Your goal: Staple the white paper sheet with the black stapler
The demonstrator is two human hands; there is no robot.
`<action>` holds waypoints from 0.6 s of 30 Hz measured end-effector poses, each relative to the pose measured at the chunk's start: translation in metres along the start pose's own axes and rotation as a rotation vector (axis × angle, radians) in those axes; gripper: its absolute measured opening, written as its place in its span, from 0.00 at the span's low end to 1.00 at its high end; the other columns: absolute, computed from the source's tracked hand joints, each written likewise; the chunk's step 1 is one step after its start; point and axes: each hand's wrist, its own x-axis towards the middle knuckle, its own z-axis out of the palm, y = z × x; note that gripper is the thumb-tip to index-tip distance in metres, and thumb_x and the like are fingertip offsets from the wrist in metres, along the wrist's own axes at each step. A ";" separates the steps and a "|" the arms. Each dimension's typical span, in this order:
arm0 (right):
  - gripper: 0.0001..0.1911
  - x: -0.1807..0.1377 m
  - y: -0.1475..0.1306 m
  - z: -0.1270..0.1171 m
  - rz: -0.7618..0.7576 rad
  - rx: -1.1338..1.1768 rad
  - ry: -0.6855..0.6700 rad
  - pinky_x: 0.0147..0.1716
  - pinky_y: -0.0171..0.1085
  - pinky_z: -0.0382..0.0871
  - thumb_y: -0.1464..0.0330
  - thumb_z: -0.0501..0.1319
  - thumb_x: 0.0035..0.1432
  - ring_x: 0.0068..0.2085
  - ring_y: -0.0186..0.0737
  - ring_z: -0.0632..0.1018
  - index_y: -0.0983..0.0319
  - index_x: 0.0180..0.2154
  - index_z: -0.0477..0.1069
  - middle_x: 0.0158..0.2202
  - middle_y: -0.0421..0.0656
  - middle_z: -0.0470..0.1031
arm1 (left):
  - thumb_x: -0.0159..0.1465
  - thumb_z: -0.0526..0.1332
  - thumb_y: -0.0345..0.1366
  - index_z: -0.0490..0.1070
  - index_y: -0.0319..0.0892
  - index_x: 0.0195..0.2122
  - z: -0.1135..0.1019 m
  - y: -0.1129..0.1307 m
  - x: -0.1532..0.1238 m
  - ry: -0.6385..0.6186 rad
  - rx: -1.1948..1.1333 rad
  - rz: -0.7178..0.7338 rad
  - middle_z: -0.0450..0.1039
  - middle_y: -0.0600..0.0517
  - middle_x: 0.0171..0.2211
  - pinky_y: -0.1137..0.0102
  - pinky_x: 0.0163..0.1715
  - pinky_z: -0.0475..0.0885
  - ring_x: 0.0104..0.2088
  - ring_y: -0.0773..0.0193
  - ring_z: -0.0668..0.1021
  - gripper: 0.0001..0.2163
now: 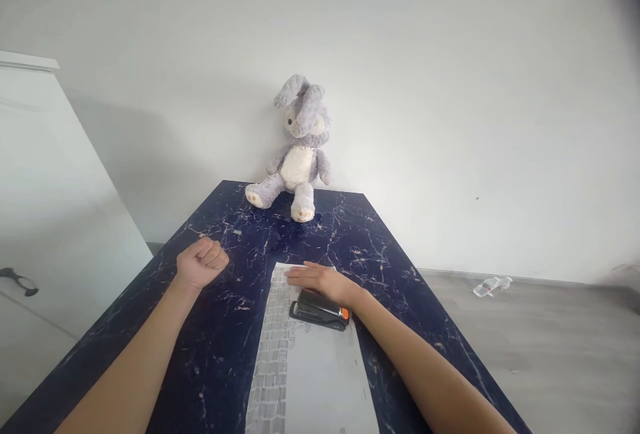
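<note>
My left hand (203,263) is closed in a fist on the left side of the dark blue marbled table (220,341). Nothing shows between its fingers. With fingers stretched out, my right hand (323,281) lies flat across the far end of a long printed paper sheet (325,374). Just in front of that hand, a black stapler (320,310) with an orange part at its right end rests on the sheet. Rows of small print run down the paper's left side, while most of its right part is blank.
A grey-and-white plush rabbit (300,161) sits at the table's far end, close to the wall (450,87). To the left stands a white cabinet (55,187) with a dark handle. Clear crumpled plastic (493,286) lies on the grey floor (525,347) at right.
</note>
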 end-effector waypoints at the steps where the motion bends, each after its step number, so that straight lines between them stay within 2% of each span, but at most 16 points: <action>1: 0.22 0.000 0.002 0.002 -0.017 -0.007 0.025 0.69 0.47 0.53 0.64 0.48 0.75 0.68 0.37 0.64 0.51 0.66 0.63 0.65 0.42 0.68 | 0.55 0.64 0.39 0.35 0.42 0.16 0.000 -0.001 0.000 0.009 0.002 -0.011 0.24 0.61 0.15 0.70 0.14 0.45 0.14 0.73 0.38 0.31; 4: 0.20 -0.002 0.008 0.007 -0.065 -0.049 0.095 0.64 0.44 0.64 0.63 0.48 0.75 0.64 0.40 0.70 0.56 0.61 0.70 0.61 0.46 0.73 | 0.56 0.64 0.37 0.35 0.42 0.17 0.002 -0.005 0.001 0.012 0.015 -0.043 0.25 0.62 0.15 0.71 0.14 0.48 0.14 0.73 0.40 0.30; 9: 0.19 -0.006 0.006 0.008 -0.081 -0.145 0.145 0.56 0.43 0.70 0.63 0.49 0.75 0.54 0.42 0.76 0.59 0.53 0.75 0.53 0.49 0.77 | 0.57 0.64 0.36 0.37 0.43 0.16 0.003 -0.010 0.000 -0.083 0.076 -0.127 0.29 0.62 0.14 0.71 0.15 0.48 0.13 0.73 0.43 0.30; 12: 0.19 -0.008 0.005 0.007 -0.036 -0.219 0.154 0.46 0.40 0.71 0.62 0.48 0.75 0.44 0.41 0.76 0.60 0.43 0.76 0.44 0.48 0.78 | 0.61 0.64 0.38 0.38 0.42 0.16 0.005 -0.012 0.001 -0.138 0.135 -0.171 0.33 0.61 0.14 0.71 0.17 0.48 0.14 0.73 0.44 0.30; 15: 0.21 -0.011 0.006 0.004 0.010 -0.278 0.144 0.39 0.38 0.68 0.61 0.48 0.74 0.38 0.40 0.74 0.60 0.33 0.73 0.35 0.46 0.74 | 0.63 0.63 0.42 0.41 0.43 0.16 0.015 -0.020 0.004 -0.184 0.267 -0.189 0.36 0.61 0.14 0.72 0.18 0.48 0.15 0.73 0.46 0.30; 17: 0.21 -0.013 0.006 0.003 0.025 -0.297 0.117 0.36 0.37 0.67 0.61 0.49 0.74 0.36 0.40 0.73 0.60 0.31 0.70 0.33 0.45 0.72 | 0.66 0.61 0.45 0.45 0.43 0.16 0.031 -0.032 0.006 -0.150 0.435 -0.157 0.40 0.61 0.14 0.72 0.20 0.51 0.16 0.72 0.50 0.28; 18: 0.20 -0.014 0.006 0.003 0.033 -0.301 0.105 0.35 0.36 0.66 0.62 0.49 0.74 0.36 0.39 0.73 0.59 0.30 0.69 0.32 0.44 0.72 | 0.68 0.59 0.46 0.49 0.42 0.16 0.040 -0.040 0.006 -0.082 0.549 -0.088 0.44 0.60 0.14 0.72 0.20 0.53 0.16 0.71 0.53 0.27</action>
